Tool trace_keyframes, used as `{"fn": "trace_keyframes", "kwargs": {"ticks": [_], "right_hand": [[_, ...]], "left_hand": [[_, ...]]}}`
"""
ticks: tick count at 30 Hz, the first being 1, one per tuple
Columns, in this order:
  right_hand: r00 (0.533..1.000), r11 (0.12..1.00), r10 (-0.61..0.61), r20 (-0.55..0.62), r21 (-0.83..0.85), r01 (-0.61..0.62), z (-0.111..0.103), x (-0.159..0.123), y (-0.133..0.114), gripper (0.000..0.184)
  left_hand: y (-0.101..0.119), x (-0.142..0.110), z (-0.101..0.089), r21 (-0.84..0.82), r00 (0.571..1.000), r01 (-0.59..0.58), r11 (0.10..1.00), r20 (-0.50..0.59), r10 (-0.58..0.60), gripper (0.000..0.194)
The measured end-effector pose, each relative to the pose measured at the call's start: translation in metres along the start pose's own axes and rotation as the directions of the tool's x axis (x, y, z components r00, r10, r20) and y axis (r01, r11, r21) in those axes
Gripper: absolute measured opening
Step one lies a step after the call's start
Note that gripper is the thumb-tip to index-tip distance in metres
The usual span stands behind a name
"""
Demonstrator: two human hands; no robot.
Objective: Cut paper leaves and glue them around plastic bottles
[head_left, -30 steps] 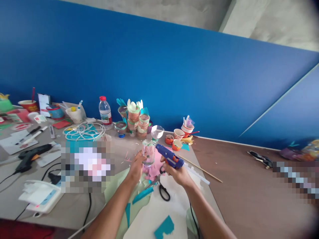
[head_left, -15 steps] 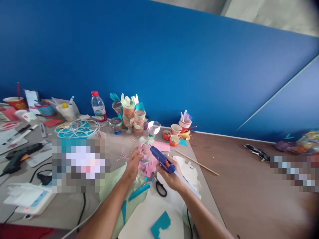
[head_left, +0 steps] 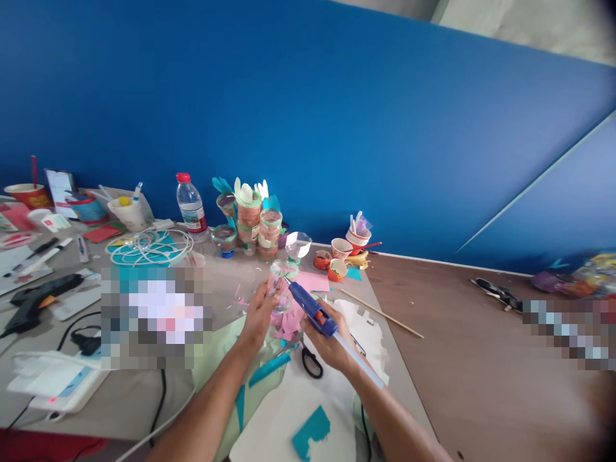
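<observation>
My left hand [head_left: 258,314] is closed around the side of a clear plastic cup [head_left: 285,268] that has pinkish strips on it. In my right hand [head_left: 332,338] is a blue glue gun [head_left: 308,304], a long translucent glue stick [head_left: 362,363] sticking out of its back. The gun's nozzle is at the cup's near right side; whether it touches cannot be made out. Beneath the hands lie pink paper scraps [head_left: 289,322] and scissors [head_left: 312,363] with black handles. White paper [head_left: 308,401] and teal pieces [head_left: 312,431] spread toward me.
Decorated cups [head_left: 249,215] stand by the blue partition, beside a red-capped bottle [head_left: 191,206]. Small orange cups [head_left: 337,270] and a wooden stick [head_left: 384,314] lie to the right. At left are a black glue gun [head_left: 41,301], a white cable coil [head_left: 149,249] and a power strip [head_left: 77,391].
The view has swung slightly right and down. The glue gun has tilted more steeply, its nozzle shifting from the cup's rim toward its near side. Both hands keep their holds.
</observation>
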State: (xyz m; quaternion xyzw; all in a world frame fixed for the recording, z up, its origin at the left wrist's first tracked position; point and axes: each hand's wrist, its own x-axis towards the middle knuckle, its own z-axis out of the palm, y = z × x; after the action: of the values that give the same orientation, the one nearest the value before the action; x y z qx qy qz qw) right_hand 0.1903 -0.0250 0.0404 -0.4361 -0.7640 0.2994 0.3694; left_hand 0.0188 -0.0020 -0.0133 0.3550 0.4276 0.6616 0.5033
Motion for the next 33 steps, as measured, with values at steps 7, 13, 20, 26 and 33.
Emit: {"fn": "trace_keyframes", "kwargs": {"ticks": [7,13,20,26,33], "right_hand": [[0.999,0.998,0.031,-0.028,-0.048,-0.033,0.002,0.000,0.000,0.020],[0.996,0.996,0.083,-0.040,-0.028,-0.084,0.003,0.000,0.003,0.021],[0.993,0.993,0.112,-0.033,0.031,-0.111,0.000,0.001,0.007,0.023],[0.989,0.988,0.145,-0.022,0.053,-0.143,-0.003,0.002,0.006,0.027],[0.980,0.974,0.199,0.006,0.114,-0.198,-0.003,0.002,0.017,0.031]], "left_hand": [[0.002,-0.001,0.001,0.026,0.997,-0.061,0.998,0.049,0.059,0.028],[0.002,0.000,0.001,-0.033,0.999,-0.033,0.999,0.024,0.034,0.027],[0.002,0.004,0.000,-0.095,0.999,0.024,0.995,0.029,-0.021,0.027],[0.013,-0.002,0.006,-0.243,0.997,0.048,0.969,0.076,-0.030,0.030],[0.018,-0.003,0.006,-0.330,0.985,0.126,0.935,0.150,-0.080,0.029]]}}
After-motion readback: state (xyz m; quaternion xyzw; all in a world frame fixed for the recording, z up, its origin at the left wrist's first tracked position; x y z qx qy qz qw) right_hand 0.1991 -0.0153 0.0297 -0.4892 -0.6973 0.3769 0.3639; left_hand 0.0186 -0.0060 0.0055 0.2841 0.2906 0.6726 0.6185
